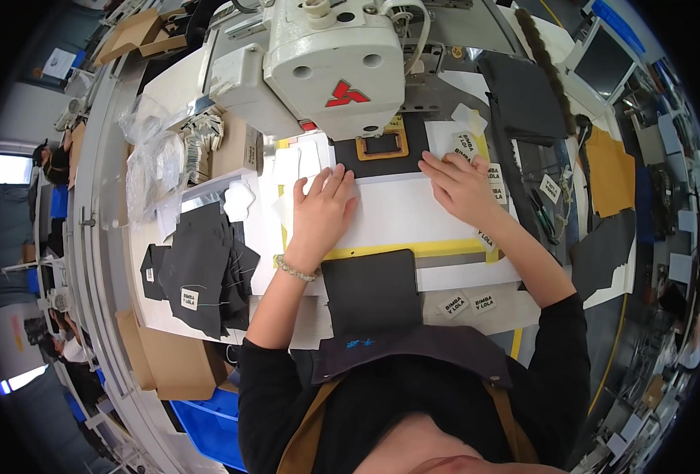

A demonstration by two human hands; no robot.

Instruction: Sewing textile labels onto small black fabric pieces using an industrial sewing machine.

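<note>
A black fabric piece (413, 147) lies flat under the head of a white sewing machine (330, 75). On it rests a small brass-coloured clamp frame (403, 150). My left hand (324, 212) lies with fingers stretched out, its fingertips at the piece's near left edge. My right hand (462, 188) is spread out too, fingertips at the right edge and palm side down, beside several small white labels (495, 174). Neither hand grips anything. Beneath both is a white sheet (397, 212) bordered with yellow tape. Nearer me lies another black fabric piece (371, 288).
Black fabric pieces with labels (200, 272) are piled at the left. Behind them stand a cardboard box of bundled labels (239, 146) and clear plastic wrap (152, 162). Dark panels (524, 95) are stacked at the back right, with an orange-brown envelope (609, 172) farther right.
</note>
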